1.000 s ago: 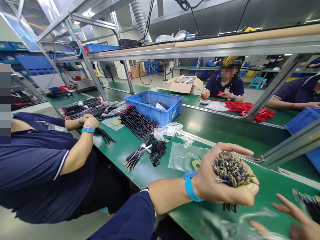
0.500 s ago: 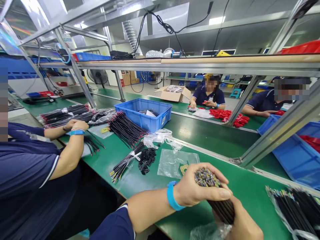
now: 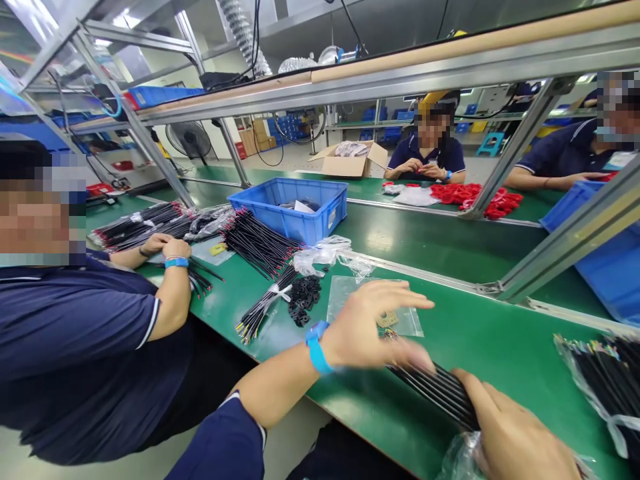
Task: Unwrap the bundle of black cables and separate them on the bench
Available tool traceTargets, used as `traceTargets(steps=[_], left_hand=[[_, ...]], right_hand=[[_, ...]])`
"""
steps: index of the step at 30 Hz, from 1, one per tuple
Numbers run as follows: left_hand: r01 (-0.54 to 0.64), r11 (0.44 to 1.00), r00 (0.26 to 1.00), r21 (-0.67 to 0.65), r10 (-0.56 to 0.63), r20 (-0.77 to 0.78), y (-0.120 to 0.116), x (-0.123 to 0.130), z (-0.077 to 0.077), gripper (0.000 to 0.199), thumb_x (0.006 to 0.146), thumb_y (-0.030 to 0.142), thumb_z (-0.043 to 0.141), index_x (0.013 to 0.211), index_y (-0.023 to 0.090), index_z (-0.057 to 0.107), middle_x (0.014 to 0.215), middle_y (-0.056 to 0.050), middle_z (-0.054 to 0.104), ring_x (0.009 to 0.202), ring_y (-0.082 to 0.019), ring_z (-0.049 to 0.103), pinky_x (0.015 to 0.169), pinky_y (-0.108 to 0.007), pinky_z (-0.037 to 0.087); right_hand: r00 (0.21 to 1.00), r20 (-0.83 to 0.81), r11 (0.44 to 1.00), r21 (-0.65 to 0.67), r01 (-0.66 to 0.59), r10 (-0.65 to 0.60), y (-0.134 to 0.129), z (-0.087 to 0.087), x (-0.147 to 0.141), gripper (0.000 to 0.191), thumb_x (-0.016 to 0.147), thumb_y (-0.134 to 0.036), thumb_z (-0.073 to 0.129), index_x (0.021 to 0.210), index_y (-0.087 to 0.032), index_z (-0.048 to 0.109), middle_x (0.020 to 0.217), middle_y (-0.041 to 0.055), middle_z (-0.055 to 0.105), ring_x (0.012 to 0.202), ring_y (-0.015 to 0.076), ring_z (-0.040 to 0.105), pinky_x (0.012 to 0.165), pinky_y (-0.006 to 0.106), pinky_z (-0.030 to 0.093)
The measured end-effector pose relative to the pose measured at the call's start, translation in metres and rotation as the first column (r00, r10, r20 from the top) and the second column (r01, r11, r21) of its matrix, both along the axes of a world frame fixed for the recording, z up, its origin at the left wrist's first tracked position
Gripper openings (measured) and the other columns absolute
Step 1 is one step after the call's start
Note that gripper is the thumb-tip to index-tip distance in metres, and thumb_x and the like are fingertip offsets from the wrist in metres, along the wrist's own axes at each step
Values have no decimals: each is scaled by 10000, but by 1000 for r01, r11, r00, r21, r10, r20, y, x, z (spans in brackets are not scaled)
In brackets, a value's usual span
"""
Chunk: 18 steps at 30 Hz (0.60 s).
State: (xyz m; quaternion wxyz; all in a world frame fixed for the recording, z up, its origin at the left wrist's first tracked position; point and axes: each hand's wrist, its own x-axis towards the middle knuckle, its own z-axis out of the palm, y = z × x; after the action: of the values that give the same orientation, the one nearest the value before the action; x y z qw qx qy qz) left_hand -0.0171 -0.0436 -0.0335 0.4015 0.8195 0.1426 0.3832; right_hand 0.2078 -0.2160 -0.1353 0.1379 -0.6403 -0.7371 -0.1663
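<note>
I have the right hand (image 3: 520,427) wrapped around the black cable bundle (image 3: 440,393), fingers closed over it near the lower right of my view, with crumpled clear plastic (image 3: 460,457) bunched just beside that hand. The bundle lies slanted above the front edge of the green table (image 3: 505,340), running up and left from the right hand toward the left hand (image 3: 370,323), where a few coloured wire ends show behind the thumb. The left hand's fingers are spread, thumb apart from the rest, around the tip of the bundle; it is blurred on my feed, so I can't tell whether the thumb actually touches the cables. A blue wristband (image 3: 317,350) circles that wrist. Behind the left hand I see a flat clear bag (image 3: 345,290) with a tan piece (image 3: 387,319) at it, partly covered by the fingers. Further left lie a heap of small black parts (image 3: 304,297) and, next to it, a bundle tied with a white strip (image 3: 260,310). Beyond those, black cables with red tips (image 3: 257,243) lie fanned out against the blue bin (image 3: 320,230). At the right edge I have another wrapped cable bundle (image 3: 607,380), well apart from the left hand. A co-worker (image 3: 100,320) sits at the left, both hands together over some cables.
</note>
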Motion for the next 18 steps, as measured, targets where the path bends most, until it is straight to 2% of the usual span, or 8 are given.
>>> traceTargets(steps=[2, 4, 5, 7, 9, 13, 15, 18], left_hand=[[96, 887, 976, 451, 4, -216, -13, -2, -5, 873, 782, 746, 767, 1441, 202, 591, 1401, -166, 669, 1429, -412, 507, 1231, -609, 327], [212, 725, 892, 656, 131, -433, -26, 0, -19, 750, 920, 463, 764, 1556, 221, 447, 1294, -157, 708, 1311, -367, 608, 1150, -562, 426], [248, 690, 828, 680, 214, -518, -31, 3, -28, 628, 993, 328, 678, 1560, 230, 428, 1174, -130, 737, 1175, -317, 682, 1054, -499, 504], [260, 708, 701, 657, 330, -633, -34, 8, -48, 438, 1056, 192, 503, 1491, 235, 474, 947, -66, 725, 887, -235, 726, 811, -373, 568], [266, 754, 619, 601, 344, -706, -33, 12, -66, 330, 1070, 201, 433, 1386, 231, 525, 899, -47, 696, 773, -217, 711, 657, -325, 545], [302, 819, 551, 488, 268, -790, -24, 18, -87, 288, 1032, 287, 535, 1308, 206, 518, 990, -54, 706, 817, -240, 733, 640, -337, 560], [320, 838, 538, 442, 223, -813, -20, 21, -91, 390, 1005, 405, 621, 1318, 203, 506, 1022, -60, 711, 869, -253, 742, 662, -339, 567], [322, 848, 537, 422, 203, -819, -17, 24, -95, 548, 967, 624, 633, 1308, 209, 526, 1031, -66, 706, 905, -264, 736, 652, -332, 545]], right_hand=[[998, 63, 1000, 7, 7, -7, 2, 1, -4, 526, 779, -48, 502, 1270, -223, 574, 936, 63, 719, 692, 234, 704, 613, 311, 572], [992, 127, 1000, 4, 17, -17, 5, 2, -10, 502, 776, -10, 498, 1230, -208, 578, 874, 43, 693, 662, 210, 680, 629, 294, 553], [988, 152, 1000, 8, 24, -25, 8, 3, -11, 514, 760, 13, 492, 1218, -205, 577, 853, 34, 679, 664, 204, 672, 645, 294, 545], [984, 179, 1000, 10, 17, -18, 15, 0, -12, 530, 739, 42, 490, 1197, -211, 574, 811, 13, 645, 657, 196, 653, 659, 300, 522], [985, 169, 999, -15, -37, 39, 23, -8, -7, 524, 726, 62, 494, 1160, -220, 575, 776, -7, 618, 658, 190, 646, 656, 295, 497], [979, 110, 984, -56, -168, 174, 37, -27, 11, 537, 696, 54, 529, 1158, -214, 595, 805, -11, 656, 681, 175, 667, 647, 271, 494], [969, 26, 968, -59, -245, 247, 39, -29, 18, 506, 783, -66, 612, 1264, -219, 592, 986, 32, 724, 828, 202, 717, 737, 295, 561], [944, -206, 957, -77, -280, 259, 32, -24, 30, 440, 956, -433, 648, 1366, -278, 602, 1238, 61, 726, 1046, 247, 730, 854, 352, 619]])
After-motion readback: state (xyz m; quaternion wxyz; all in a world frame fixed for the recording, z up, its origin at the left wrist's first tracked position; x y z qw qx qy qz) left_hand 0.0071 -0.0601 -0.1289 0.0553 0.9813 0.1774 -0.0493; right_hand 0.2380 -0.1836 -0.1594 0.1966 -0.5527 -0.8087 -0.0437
